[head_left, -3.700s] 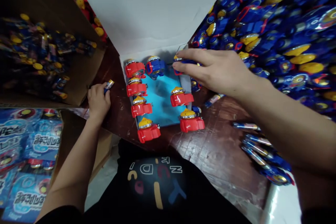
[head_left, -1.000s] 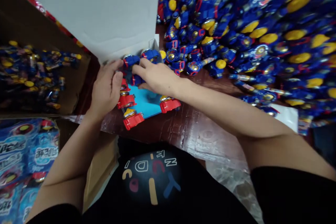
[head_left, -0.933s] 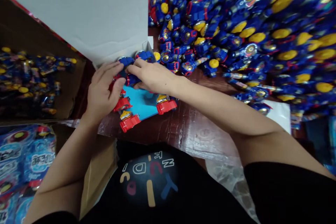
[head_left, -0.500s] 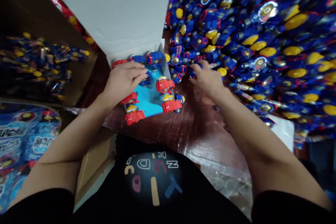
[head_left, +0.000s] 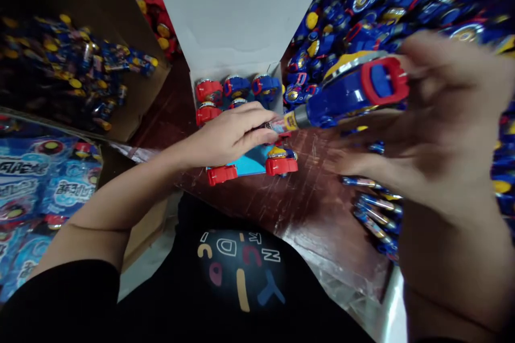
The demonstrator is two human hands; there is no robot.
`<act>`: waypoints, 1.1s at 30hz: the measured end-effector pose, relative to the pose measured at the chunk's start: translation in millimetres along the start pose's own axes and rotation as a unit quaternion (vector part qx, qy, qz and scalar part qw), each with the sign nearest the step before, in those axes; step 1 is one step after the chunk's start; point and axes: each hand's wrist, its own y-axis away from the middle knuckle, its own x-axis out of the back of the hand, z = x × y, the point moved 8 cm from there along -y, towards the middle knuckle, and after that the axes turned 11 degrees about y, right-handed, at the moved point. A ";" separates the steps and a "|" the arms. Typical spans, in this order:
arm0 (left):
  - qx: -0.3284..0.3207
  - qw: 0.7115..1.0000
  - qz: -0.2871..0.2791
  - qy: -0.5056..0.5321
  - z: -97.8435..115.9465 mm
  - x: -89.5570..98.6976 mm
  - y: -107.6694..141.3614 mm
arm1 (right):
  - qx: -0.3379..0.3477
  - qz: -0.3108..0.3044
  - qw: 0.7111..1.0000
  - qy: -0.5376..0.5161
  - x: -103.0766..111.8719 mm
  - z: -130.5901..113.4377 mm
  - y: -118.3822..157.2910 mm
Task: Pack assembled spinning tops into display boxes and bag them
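Observation:
A blue toy (head_left: 346, 94) with a red clip, a yellow-and-silver disc and a narrow labelled tube lies slantwise in the air between my hands. My left hand (head_left: 237, 134) pinches the tube end between thumb and fingers, above the white box. Around the toy's wide end is my right hand (head_left: 438, 128), smeared by motion; whether its fingers grip the toy does not show. Under my left hand, the white box (head_left: 237, 27), lid raised, holds red toys (head_left: 209, 90) and blue toys (head_left: 265, 86) on a light-blue insert (head_left: 251, 163). My left hand partly hides them.
A big heap of blue toys (head_left: 333, 16) covers the right side. Several slim tubes (head_left: 378, 214) lie on the dark red table (head_left: 306, 193). At left stands a cardboard box (head_left: 139, 99) of small tubes, with blue printed packs (head_left: 48, 182) below and red toys (head_left: 155, 5) behind.
The blue toy has come up from the right-hand heap towards my left hand, which now pinches its tube. My right hand has lifted nearer the camera. The view has shifted, showing the box further right.

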 end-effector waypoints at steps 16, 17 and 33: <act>0.071 0.974 0.164 -0.142 -20.5 32.1 66.7 | 0.134 -0.175 0.914 0.339 -99.6 -32.3 9.0; 0.066 0.974 0.160 -0.148 -17.0 30.0 64.8 | 0.139 -0.193 0.912 0.334 -101.1 -35.2 8.2; 0.082 0.965 0.103 -0.225 -20.0 4.6 52.3 | 0.036 -0.255 0.926 0.277 -81.6 -39.3 2.6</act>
